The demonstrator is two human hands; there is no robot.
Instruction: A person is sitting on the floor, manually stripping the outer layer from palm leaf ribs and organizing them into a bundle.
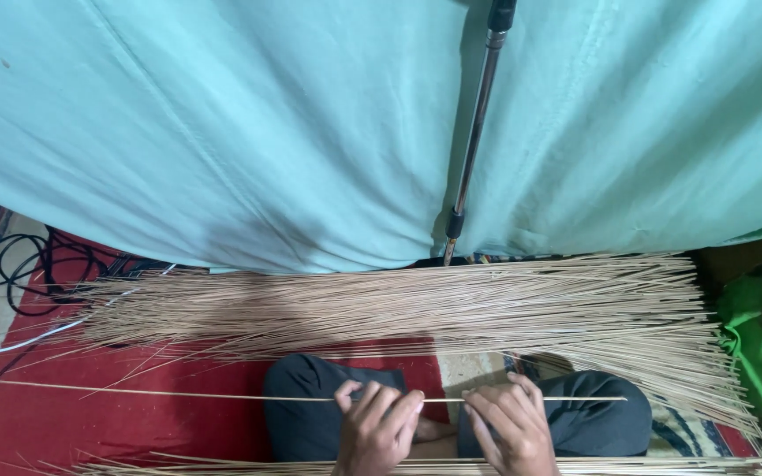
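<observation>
Black cables (28, 264) on floor at far left, beside red patterned carpet (90, 423). Long thin pale stick (178, 394) lies level across knees in dark trousers (302, 414). Left hand (379, 432) fingers curled, gripping stick. Right hand (511, 427) fingers likewise pinch it. Wide pile of pale thin sticks (416, 304) beyond, under teal cloth (222, 132); metal pole (474, 132) upright.

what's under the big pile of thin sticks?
The stick pile lies on a red mat, which shows at its left and near edges. Black cables run toward its left end. The teal cloth hangs behind. The floor directly beneath is covered.
</observation>
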